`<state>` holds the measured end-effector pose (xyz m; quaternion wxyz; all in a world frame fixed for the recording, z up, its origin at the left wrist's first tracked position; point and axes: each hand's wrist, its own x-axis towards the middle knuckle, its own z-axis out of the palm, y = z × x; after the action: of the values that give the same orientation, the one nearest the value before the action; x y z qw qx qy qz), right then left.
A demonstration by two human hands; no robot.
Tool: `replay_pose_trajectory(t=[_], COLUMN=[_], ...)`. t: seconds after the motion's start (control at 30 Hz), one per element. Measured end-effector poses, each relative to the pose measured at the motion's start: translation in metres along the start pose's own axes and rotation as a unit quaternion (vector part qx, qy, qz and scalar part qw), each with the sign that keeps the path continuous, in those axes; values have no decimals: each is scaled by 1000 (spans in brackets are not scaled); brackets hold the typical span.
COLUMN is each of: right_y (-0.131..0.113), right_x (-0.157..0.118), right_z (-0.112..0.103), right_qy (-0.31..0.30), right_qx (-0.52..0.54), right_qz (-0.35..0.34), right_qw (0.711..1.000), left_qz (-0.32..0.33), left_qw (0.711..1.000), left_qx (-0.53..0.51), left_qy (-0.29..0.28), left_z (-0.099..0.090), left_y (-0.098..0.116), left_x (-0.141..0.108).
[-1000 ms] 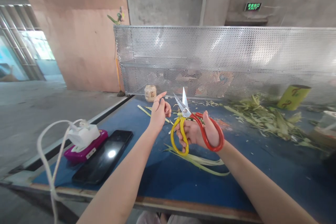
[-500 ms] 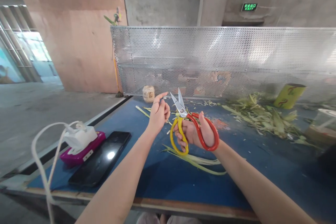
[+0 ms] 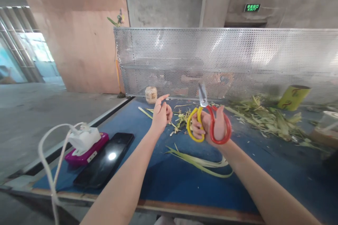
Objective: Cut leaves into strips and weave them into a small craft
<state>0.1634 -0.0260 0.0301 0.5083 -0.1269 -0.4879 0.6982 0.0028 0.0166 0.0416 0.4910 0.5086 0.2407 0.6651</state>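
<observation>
My right hand (image 3: 210, 126) holds a pair of scissors (image 3: 202, 97) upright, with one red handle and one yellow handle. My thumb goes through the red loop and my fingers through the yellow one. The blades are together, pointing up and slightly blurred. To the left, my left hand (image 3: 160, 115) is raised above the table with the index finger stretched out and the other fingers curled in. Nothing shows in it, and it is apart from the scissors. Below the hands, long pale green leaf strips (image 3: 200, 164) lie on the blue tabletop (image 3: 169, 190).
Small plant scraps (image 3: 182, 121) lie behind the hands, near a roll of twine (image 3: 151, 95). At left are a black phone (image 3: 105, 158) and a purple power strip (image 3: 87, 153) with a white cable. Husks (image 3: 269, 116) and a yellow can (image 3: 293, 97) stand right, before a perforated metal screen (image 3: 169, 49).
My right hand has moved right with the scissors, away from my left fingertip. The blades, which were apart, have come together. My left hand keeps its pose.
</observation>
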Motion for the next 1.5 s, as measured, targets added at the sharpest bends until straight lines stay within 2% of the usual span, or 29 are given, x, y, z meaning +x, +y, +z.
replay_pose_trajectory(t=[0.07,0.17,0.3,0.4,0.63,0.83,1.27,1.5], right_y=[-11,-17,-5,6,11,12,13,12], right_x=[-1,-3,-4,-5,-5,-5,-5,-5], right_z=[-4,-5,2,8,12,9,8,9], right_qy=[14,-15,-140,-223,-257,-258,-251,-263], right_qx=[24,49,56,65,101,101,72,99], right_qz=[-2,82,237,291,298,310,324,328], right_qw=[1000,995,960,928,914,909,909,902], left_qz=[13,30,67,99,107,74,68,76], left_qw=[998,991,978,972,974,981,987,989], left_qx=[-47,-112,-169,-189,-183,-174,-144,-126], left_qy=[41,70,98,103,79,42,35,26], left_z=[-2,-7,-12,-12,-9,-11,-12,-10], left_y=[1,7,17,20,20,23,23,23], left_x=[4,9,14,15,13,11,11,9])
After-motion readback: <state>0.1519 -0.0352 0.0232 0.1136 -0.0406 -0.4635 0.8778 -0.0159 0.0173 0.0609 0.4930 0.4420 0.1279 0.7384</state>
